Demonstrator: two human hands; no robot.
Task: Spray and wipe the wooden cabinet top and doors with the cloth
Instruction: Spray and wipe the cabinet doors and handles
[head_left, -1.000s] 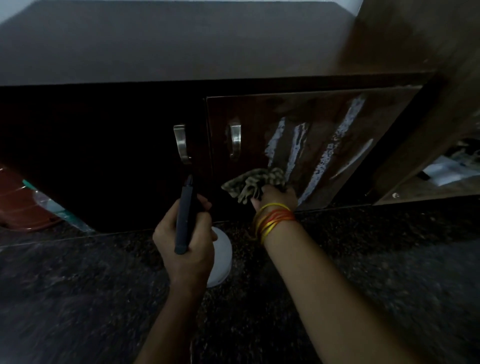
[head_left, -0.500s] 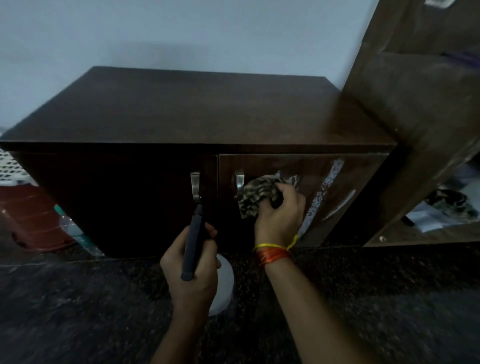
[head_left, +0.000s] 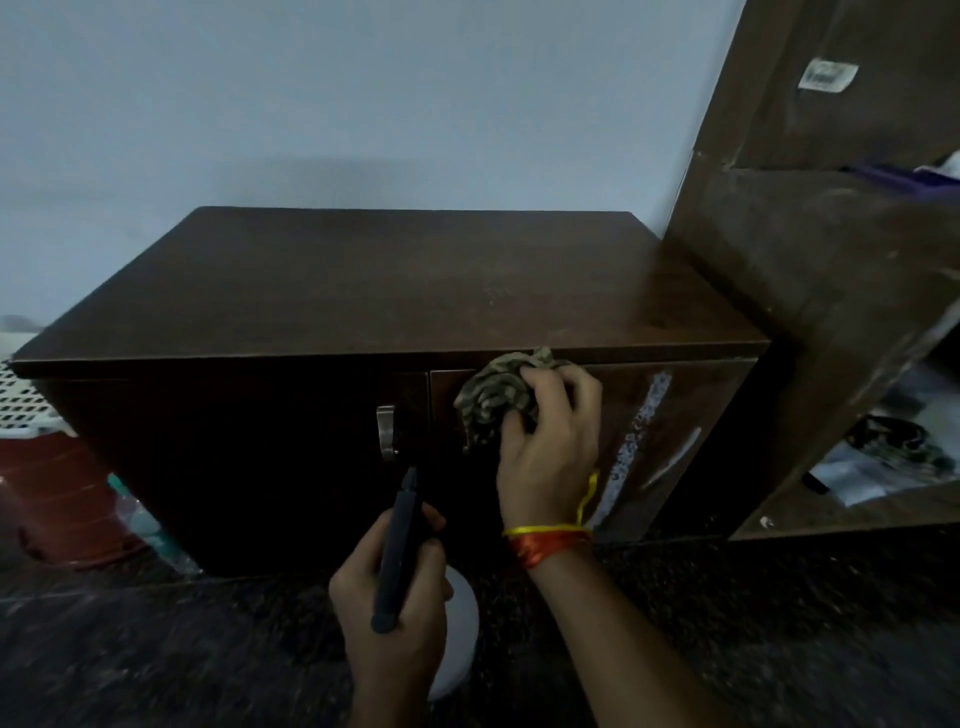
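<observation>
The dark wooden cabinet (head_left: 395, 291) stands against the wall, its top bare. My right hand (head_left: 550, 441) grips a bunched patterned cloth (head_left: 493, 397) and presses it on the upper left part of the right door (head_left: 691, 415), near the top edge. White foam streaks (head_left: 636, 441) run down that door. My left hand (head_left: 389, 597) holds a white spray bottle (head_left: 460, 623) with a dark trigger head (head_left: 397, 551), low in front of the doors. A metal handle (head_left: 385, 432) shows on the left door; the right door's handle is hidden by the cloth.
A tall brown wooden unit (head_left: 810, 260) with cluttered shelves stands right of the cabinet. A red tub (head_left: 57, 499) and a white basket (head_left: 21, 400) sit at the left. The floor (head_left: 779, 623) is dark speckled stone.
My right hand has moved the cloth up the right door, from its lower part to near the top edge, wiping off the left streaks. The view has tilted upward. My left hand kept the bottle.
</observation>
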